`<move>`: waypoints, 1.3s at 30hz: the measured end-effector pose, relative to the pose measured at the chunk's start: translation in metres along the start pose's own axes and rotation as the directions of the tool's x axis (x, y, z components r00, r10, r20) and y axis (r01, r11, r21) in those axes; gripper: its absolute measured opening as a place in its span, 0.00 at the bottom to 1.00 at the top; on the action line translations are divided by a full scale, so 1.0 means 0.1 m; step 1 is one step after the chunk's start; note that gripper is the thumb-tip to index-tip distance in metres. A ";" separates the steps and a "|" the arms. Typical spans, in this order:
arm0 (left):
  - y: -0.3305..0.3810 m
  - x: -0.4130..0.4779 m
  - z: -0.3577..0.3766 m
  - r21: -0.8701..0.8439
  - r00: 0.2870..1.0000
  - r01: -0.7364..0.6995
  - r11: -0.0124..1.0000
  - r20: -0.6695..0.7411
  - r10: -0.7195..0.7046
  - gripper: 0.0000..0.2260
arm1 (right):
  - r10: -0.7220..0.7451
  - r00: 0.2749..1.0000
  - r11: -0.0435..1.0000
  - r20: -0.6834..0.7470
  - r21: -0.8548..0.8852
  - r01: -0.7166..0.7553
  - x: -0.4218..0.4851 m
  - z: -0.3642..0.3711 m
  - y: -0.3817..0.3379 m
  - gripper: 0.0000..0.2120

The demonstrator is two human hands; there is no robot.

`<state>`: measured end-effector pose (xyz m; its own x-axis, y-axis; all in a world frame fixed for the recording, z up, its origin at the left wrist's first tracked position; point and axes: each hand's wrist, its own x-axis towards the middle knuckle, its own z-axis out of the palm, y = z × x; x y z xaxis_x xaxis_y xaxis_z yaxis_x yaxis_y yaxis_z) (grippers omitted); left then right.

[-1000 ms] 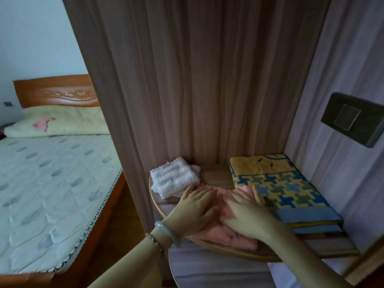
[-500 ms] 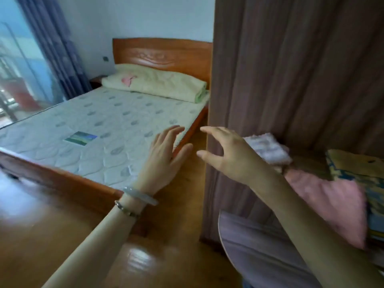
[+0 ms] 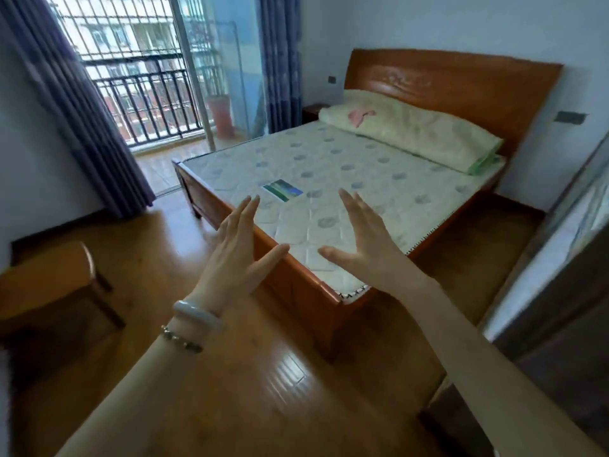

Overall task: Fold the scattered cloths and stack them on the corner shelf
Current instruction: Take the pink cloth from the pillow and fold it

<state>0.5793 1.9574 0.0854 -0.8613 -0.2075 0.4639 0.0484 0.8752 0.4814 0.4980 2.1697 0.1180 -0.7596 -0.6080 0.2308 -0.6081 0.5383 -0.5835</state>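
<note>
Shelf and stacked cloths have left the view, which now faces the bed; one pink piece, perhaps a last cloth, lies on the pillow. Left hand and right hand hover spread and empty before it, so folding seems nearly done.

A wooden bed with a bare quilted mattress fills the middle of the frame, its carved headboard against the pale wall at upper right. Daylight enters through the railed balcony door at upper left, between blue curtains, and glints on the glossy wood floor; a low wooden stool stands at left.
</note>
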 end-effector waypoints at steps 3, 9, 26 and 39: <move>-0.34 0.10 -0.19 -0.157 0.998 0.061 0.986 -0.009 -0.063 0.42 | -0.058 0.998 0.992 -0.021 0.114 0.060 0.34 0.20 -0.13 0.44; -0.91 0.45 -0.35 -0.425 0.989 0.102 0.899 -0.056 -0.139 0.42 | -0.080 0.996 0.954 -0.043 0.286 0.089 1.17 0.59 -0.29 0.46; -3.42 2.59 -0.82 -0.364 0.969 0.199 0.910 -0.064 -0.238 0.45 | -0.140 0.989 0.849 -0.039 0.509 0.140 4.64 1.91 -0.67 0.45; -6.01 3.74 -1.57 -0.348 0.930 0.284 0.894 -0.129 -0.345 0.49 | -0.251 0.965 0.807 0.077 0.568 0.164 7.15 3.64 -1.46 0.47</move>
<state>0.3076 1.2858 0.0860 -0.7524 -0.5511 0.3607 -0.0248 0.5710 0.8206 0.1276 1.4443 0.0848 -0.5629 -0.7664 0.3094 -0.4845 0.0027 -0.8748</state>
